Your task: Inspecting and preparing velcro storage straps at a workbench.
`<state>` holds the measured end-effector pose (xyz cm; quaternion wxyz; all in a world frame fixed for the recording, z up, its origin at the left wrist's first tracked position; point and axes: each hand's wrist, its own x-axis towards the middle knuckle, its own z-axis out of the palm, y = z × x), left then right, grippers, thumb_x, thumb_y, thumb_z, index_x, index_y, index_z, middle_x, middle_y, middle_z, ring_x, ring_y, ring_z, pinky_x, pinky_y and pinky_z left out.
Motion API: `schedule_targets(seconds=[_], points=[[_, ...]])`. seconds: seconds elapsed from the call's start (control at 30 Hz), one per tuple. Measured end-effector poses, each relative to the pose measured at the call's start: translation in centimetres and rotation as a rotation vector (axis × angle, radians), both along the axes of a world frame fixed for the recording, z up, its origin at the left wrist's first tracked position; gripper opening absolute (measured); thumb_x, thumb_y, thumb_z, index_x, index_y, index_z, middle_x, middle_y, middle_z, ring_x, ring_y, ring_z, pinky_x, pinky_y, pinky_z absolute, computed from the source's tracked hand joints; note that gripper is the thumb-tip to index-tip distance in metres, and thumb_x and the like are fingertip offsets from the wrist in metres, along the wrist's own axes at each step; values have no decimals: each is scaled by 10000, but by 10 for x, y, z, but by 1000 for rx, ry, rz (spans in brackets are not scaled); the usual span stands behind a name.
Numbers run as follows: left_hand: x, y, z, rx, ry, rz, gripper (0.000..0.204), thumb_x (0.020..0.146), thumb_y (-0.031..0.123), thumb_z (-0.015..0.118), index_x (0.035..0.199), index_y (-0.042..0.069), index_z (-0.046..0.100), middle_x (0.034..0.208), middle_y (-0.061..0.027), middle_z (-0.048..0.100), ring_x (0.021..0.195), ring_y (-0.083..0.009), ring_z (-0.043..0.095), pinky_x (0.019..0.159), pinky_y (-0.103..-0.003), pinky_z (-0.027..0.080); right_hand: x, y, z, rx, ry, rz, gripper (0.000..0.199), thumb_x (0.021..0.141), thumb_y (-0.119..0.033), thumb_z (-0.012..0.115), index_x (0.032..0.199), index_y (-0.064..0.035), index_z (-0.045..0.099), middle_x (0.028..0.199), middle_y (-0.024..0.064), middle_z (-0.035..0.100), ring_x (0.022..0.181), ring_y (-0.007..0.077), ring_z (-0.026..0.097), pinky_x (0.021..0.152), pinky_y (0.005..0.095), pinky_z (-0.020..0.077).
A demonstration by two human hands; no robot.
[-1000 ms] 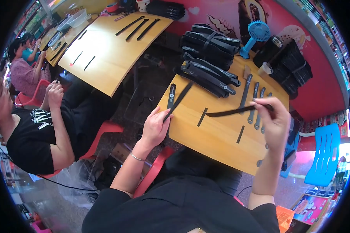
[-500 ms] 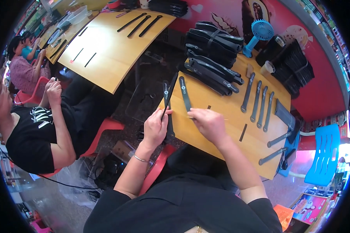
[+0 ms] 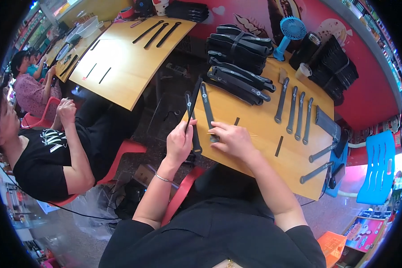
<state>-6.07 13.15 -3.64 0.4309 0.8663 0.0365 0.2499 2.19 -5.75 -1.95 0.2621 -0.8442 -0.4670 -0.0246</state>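
My left hand (image 3: 179, 142) is closed in a pinch around a narrow black strap (image 3: 193, 105), held upright and seen edge-on. Behind it, a dark strap (image 3: 189, 100) with a pale mark hangs over the left table edge. My right hand (image 3: 232, 140) is closed, with a thin pale stick (image 3: 253, 135) jutting out behind the fingers. Those fingertips touch the near, rounded end of another dark grey strap (image 3: 206, 105) lying on the table. The fingers partly hide that end.
Bundled straps (image 3: 241, 44) are piled at the back beside a blue fan (image 3: 292, 29). Several single straps (image 3: 294, 109) lie to the right, near a plastic cup (image 3: 303, 71). A person (image 3: 49, 156) sits at left by another table (image 3: 134, 85). A blue chair (image 3: 377, 167) stands at right.
My right hand has shifted left, and its fingers now come down over the near end of the lying strap. The left hand still grips its strap. The whole view has tilted slightly.
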Motion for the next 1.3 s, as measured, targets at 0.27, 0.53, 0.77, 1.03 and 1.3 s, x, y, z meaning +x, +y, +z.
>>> schedule_targets(seconds=[0.27, 0.53, 0.77, 1.03, 1.3], points=[[1, -34, 42, -1043, -159, -269, 420, 1023, 440, 226, 844, 108, 410, 887, -54, 482, 879, -185, 512, 747, -322, 439, -28, -44, 53, 565, 436, -294, 357, 999, -190, 382, 1120, 5, 657, 836, 93, 625, 789, 162, 591, 752, 273, 446], [15, -101, 59, -1295, -79, -563, 343, 1021, 381, 337, 1098, 83, 488, 1020, -54, 508, 991, -166, 547, 804, -278, 446, -80, -77, 78, 633, 518, -443, 317, 970, -92, 448, 1269, -53, 546, 851, 125, 688, 614, 128, 567, 595, 236, 423], [8, -128, 60, -1341, 52, -533, 416, 994, 445, 330, 1161, 85, 455, 1080, -90, 558, 1079, -296, 601, 757, -337, 577, -86, -80, 68, 609, 361, -405, 353, 903, 8, 552, 1249, -59, 534, 965, 114, 690, 822, 211, 692, 711, 295, 525], [9, -138, 60, -1311, 50, -587, 237, 959, 184, 535, 1138, 45, 468, 1069, -89, 547, 1106, -306, 593, 725, -337, 602, -80, -88, 56, 579, 298, -424, 330, 844, 64, 585, 1157, -44, 598, 997, 120, 687, 835, 243, 690, 717, 329, 535], [14, -143, 54, -1327, -23, -509, 181, 920, 111, 599, 1042, 16, 503, 1012, -74, 530, 1070, -303, 613, 771, -358, 602, -74, -89, 52, 557, 253, -436, 391, 829, 48, 601, 1199, -78, 605, 904, 99, 699, 798, 224, 689, 691, 327, 528]])
